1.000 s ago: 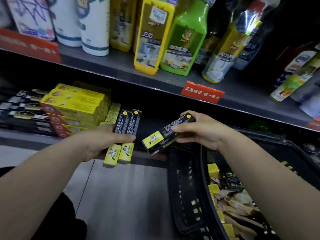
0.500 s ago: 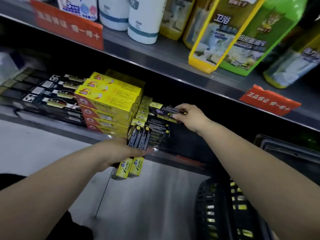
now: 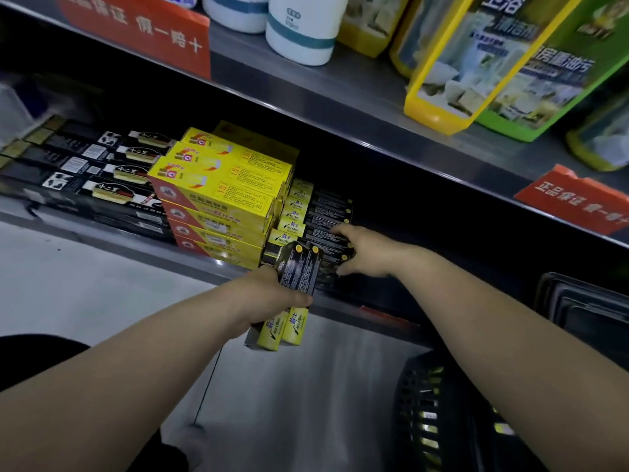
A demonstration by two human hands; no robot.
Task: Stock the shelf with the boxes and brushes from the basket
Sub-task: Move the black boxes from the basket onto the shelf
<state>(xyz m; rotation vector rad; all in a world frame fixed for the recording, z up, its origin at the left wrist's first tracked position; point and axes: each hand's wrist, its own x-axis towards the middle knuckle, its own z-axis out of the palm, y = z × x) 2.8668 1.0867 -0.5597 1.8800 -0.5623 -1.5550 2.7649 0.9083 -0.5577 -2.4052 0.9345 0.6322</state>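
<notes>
The left grip [image 3: 272, 296] is closed round two black and yellow boxes [image 3: 299, 272]. The boxes lie side by side. Their yellow ends stick out below the grip, toward the person. Their black ends point up and away from it, toward the lower shelf [image 3: 129, 238]. The thumb lies across the front of both boxes.

Just past the black ends, on the lower shelf, sits a pile of the same boxes [image 3: 318, 212]. The right grip [image 3: 366, 252] is on the right end of this pile. Its fingers curl over the top of a box and its thumb sits lower down on the front, so it pinches the end of the pile. The two grips are near each other but do not touch.

Up and to the left of the left grip, right beside the pile, stands a stack of bigger yellow boxes [image 3: 221, 195]. Farther left lie long black boxes [image 3: 102, 172], flat in rows.

High above both grips is the upper shelf [image 3: 340, 97]. It holds white bottles [image 3: 299, 35], a yellow pouch [image 3: 442, 107] and a green pouch [image 3: 531, 120]. A red tag [image 3: 143, 28] hangs on its front edge far up to the left. Another red tag [image 3: 575, 202] hangs to the right of the right grip.

Below the right grip, under the right arm, is the black basket [image 3: 439, 424]. It is too dark to see what is inside. The grey floor [image 3: 102, 294] lies under the left arm.
</notes>
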